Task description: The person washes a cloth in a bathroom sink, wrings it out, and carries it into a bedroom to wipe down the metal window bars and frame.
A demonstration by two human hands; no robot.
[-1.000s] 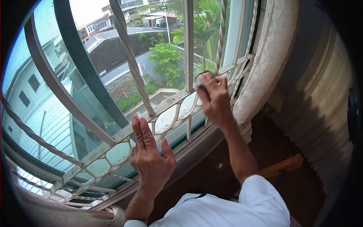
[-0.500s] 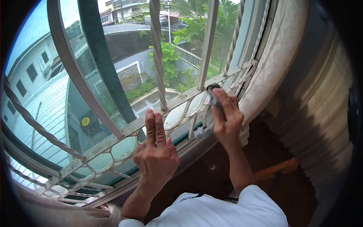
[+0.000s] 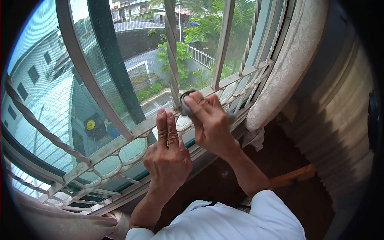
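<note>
A pale metal window grille (image 3: 108, 149) with twisted upright bars and curled scrollwork runs across the view. My left hand (image 3: 168, 160) rests against its horizontal rail, two fingers stretched up side by side and the others bent; it holds nothing. Just right of it, my right hand (image 3: 210, 122) grips a grey cloth (image 3: 186, 107) against the rail, at the foot of a twisted bar. Part of the cloth is hidden under the fingers and palm.
A light patterned curtain (image 3: 290, 68) hangs right of the grille, another (image 3: 72, 229) lies at lower left. Beige drapery (image 3: 340, 116) and an orange-brown wooden piece (image 3: 294, 177) are at right. Beyond the glass are a yard, plants and buildings.
My right hand has moved left along the rail with the cloth, closer to my left hand. My left hand stays at about the same spot. The view has shifted slightly.
</note>
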